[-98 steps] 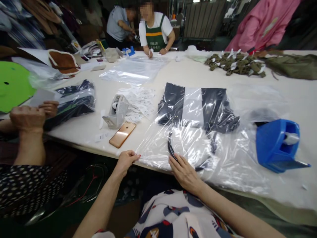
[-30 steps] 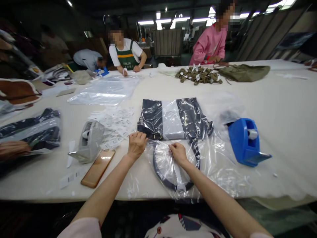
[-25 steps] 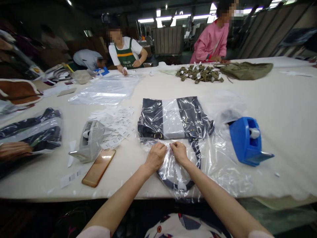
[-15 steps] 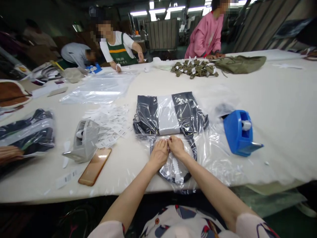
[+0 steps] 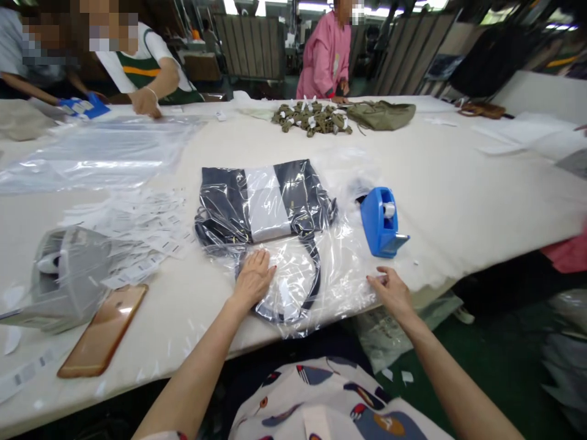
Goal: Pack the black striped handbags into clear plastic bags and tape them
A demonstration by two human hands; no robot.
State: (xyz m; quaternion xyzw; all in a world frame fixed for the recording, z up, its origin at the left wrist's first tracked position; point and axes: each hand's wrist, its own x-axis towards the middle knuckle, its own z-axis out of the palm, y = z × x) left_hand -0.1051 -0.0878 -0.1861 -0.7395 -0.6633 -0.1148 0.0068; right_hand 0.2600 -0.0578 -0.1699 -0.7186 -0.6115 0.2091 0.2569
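Observation:
A black bag [image 5: 224, 198] with a white paper band [image 5: 266, 205] round its middle lies flat in a clear plastic bag [image 5: 353, 275]. Its black strap [image 5: 315, 266] loops toward the table's front edge under the plastic. My left hand [image 5: 254, 278] rests flat on the plastic over the left side of the loop, fingers stretched out. Off to the right, my right hand [image 5: 389, 290] hovers by the plastic's right edge, fingers apart and holding nothing. Just beyond it stands a blue tape dispenser [image 5: 380, 223].
To the left are a grey tape dispenser [image 5: 68, 275], a phone [image 5: 104, 333] and scattered paper labels [image 5: 151, 220]. Clear plastic sheets [image 5: 101, 150] lie far left, near a co-worker's hand [image 5: 147, 102]. Olive straps [image 5: 312, 116] and an olive bag [image 5: 383, 115] lie at the back.
My right hand has left the middle of the plastic and moved right, toward the blue dispenser. My left hand stays on the plastic. The view has turned to the right.

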